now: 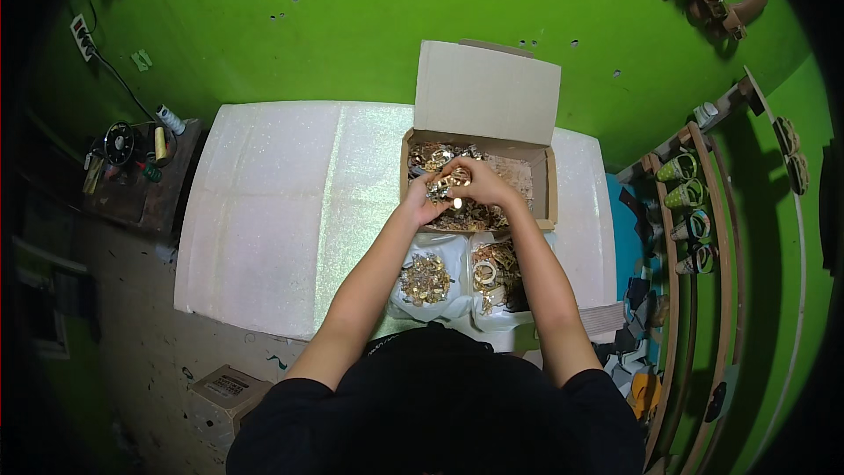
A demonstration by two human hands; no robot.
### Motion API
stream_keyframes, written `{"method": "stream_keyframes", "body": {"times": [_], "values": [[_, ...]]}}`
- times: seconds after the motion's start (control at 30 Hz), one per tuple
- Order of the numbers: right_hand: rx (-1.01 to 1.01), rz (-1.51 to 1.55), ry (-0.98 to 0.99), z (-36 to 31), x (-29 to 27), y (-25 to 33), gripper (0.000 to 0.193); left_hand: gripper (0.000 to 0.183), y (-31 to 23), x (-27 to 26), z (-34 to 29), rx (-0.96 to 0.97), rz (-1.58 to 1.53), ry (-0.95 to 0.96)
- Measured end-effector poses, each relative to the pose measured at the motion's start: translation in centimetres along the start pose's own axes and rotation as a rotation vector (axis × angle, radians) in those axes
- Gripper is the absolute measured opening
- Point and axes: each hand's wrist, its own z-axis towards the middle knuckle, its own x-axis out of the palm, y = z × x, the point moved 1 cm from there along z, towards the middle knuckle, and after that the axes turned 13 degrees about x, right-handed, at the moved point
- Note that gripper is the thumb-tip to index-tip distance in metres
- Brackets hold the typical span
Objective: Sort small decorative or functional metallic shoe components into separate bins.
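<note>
Two hands, left hand [420, 202], right hand [479, 183], gripping gold buckles [444, 183], orientation unclear

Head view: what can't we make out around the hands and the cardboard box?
- Small gold metal pieces pinched between left hand and right hand: too small to tell their kind or each hand's grip.
- Cardboard box contents: middle hidden by both hands.
- Two white bags of gold pieces: near edges hidden by the person's head; forearms cross them.
- Small carton on the floor: contents not visible.
</note>
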Motion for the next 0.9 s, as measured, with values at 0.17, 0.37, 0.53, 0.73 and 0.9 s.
{"method": "stream_keyframes", "body": {"times": [0.17, 0.37, 0.53, 0.73, 0.9], "values": [[0.030, -0.161, -0.186, 0.5, 1.0, 1.4, 0.040, 0.029, 0.0, -0.6, 0.5, -0.003, -0.114, 0.009], [0.032, -0.099, -0.375, 0.5, -1.9, 1.9, 0.022, 0.035, -0.5, -0.4, 0.1, 0.103, -0.186, 0.085], [0.265, -0.191, -0.378, 3.4, -2.3, -4.5, 0.027, 0.037, -0.6, 0.5, -0.3, 0.165, -0.217, -0.029], [0.241, -0.348, -0.409, 5.1, 1.4, -7.0, 0.048, 0.037, -0.5, -0.2, 0.0, 0.184, -0.291, -0.029], [0.338, -0.531, -0.469, 5.4, 2.3, -5.8, 0.038, 0.036, -0.7, 0.1, -0.3, 0.177, -0.295, -0.061]]}}
